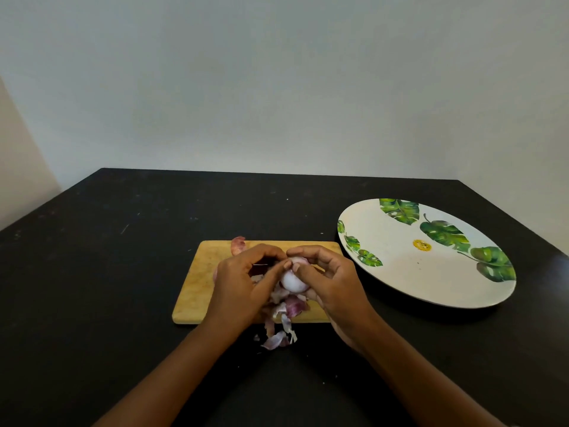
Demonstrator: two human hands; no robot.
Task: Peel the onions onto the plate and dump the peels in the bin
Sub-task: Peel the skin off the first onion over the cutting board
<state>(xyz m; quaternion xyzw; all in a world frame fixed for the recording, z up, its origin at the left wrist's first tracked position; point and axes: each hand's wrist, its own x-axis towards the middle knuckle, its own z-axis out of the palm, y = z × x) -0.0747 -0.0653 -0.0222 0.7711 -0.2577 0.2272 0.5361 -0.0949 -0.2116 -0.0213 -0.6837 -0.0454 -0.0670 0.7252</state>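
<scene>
The right hand cups the onion from its right side. The fingers curl under and behind it and the thumb tip presses on its far end. The left hand meets it from the other side, fingers bent, with the thumb stretched across to pinch at that same far end, so the two thumb tips almost touch. Both hands are therefore closed on the onion, which is held just above the middle of the cutting board, not resting on it.

The onion is small and nearly round. Its slightly longer axis seems to run from the near edge of the board toward the far edge. The bare, pale whitish side faces up and toward the camera, and a pinkish tip lies under the thumbs at the far end. Which end is root and which is stem is hidden.

Directly below the onion a heap of purple-and-white peels lies on the near part of the board. Some loose peels spill over the near edge onto the black table. One curled reddish peel sits at the board's far edge, just beyond the left hand.

To the right of the board, near but not touching it, lies a large white plate printed with green leaves.
</scene>
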